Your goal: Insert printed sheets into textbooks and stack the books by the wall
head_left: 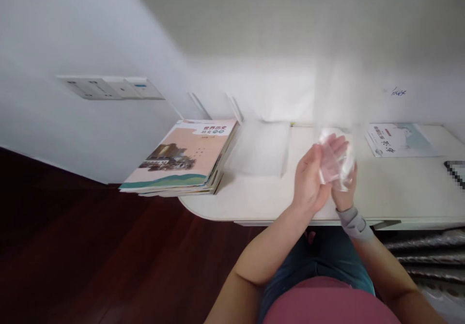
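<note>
Partly hidden behind the left hand (308, 181), the right hand (347, 191) clamped with it on a clear plastic sheet (332, 162). Blur swallowed the sheet's upper edge.

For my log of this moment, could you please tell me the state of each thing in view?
Left hand: fingers stretched, flat against clear plastic.
Right hand: behind the plastic, grip unclear.
Book stack: closed, overhanging the desk edge.
Booklet: closed, lying flat.
Clear sheet: flat on desk.
</note>
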`<state>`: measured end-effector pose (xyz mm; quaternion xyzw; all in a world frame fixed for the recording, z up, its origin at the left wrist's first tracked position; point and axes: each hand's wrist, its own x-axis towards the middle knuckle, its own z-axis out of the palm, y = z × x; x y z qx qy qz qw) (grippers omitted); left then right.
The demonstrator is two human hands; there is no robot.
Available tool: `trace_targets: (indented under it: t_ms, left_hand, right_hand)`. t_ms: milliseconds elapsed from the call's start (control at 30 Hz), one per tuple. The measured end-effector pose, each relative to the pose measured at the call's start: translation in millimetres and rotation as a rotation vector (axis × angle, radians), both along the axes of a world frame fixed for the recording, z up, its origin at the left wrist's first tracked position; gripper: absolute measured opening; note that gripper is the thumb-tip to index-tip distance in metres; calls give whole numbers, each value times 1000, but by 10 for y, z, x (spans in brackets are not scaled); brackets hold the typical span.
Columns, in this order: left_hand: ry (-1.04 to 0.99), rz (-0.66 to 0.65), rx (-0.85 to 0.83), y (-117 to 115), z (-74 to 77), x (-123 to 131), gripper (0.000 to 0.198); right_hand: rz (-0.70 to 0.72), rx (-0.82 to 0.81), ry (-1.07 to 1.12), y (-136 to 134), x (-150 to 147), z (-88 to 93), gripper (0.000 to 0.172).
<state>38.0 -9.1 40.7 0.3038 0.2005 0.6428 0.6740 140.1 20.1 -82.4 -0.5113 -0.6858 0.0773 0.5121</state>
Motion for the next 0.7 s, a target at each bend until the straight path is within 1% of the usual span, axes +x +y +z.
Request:
trace_targets:
  t_ms: [33, 67, 100, 133, 167, 233, 267, 333, 400, 467, 500, 533, 567, 633, 700]
  left_hand:
    - [-18, 35, -22, -35, 36, -77, 36]
    - [-21, 78, -56, -49, 34, -179, 36]
    - [-14, 121, -103, -45, -10, -294, 36]
    - [-6, 153, -164, -28, -95, -410, 36]
    - [0, 166, -237, -4, -217, -519, 36]
    - [-15, 190, -412, 42, -533, -690, 33]
    - [-35, 190, -514, 55, -704, -750, 32]
    - [-72, 173, -681, 56, -1013, -827, 29]
    - [-97, 143, -759, 29, -1232, -872, 28]
    - [-87, 131, -753, -10, -1351, -916, 28]
    - [-62, 157, -723, -32, -1383, -946, 29]
    - [-18, 215, -677, -55, -1401, -985, 30]
    - [47, 303, -613, -80, -1408, -1036, 31]
    - [266, 542, -448, -133, -1386, -1184, 33]
    - [637, 788, -253, -177, -1300, -1408, 36]
  right_hand:
    - [-115, 72, 2, -20, 156, 63, 61]
    - [-221, 159, -29, -55, 322, 124, 56]
    - [-268, 214, -125, -105, 487, 180, 54]
    - [-302, 218, -244, -169, 638, 225, 52]
    - [-313, 161, -377, -245, 768, 254, 52]
    - [-281, 75, -603, -411, 944, 245, 55]
    - [-236, 31, -701, -490, 987, 205, 56]
    - [-133, -37, -854, -617, 1003, 69, 57]
    - [-70, -102, -948, -693, 960, -94, 52]
    - [-73, -167, -986, -723, 902, -231, 45]
    - [-83, -196, -992, -725, 878, -280, 42]
    - [-93, -218, -994, -722, 861, -314, 41]
    - [-96, -232, -995, -715, 851, -337, 41]
    - [-78, -237, -996, -696, 855, -358, 41]
    - [-43, -221, -996, -675, 887, -367, 39]
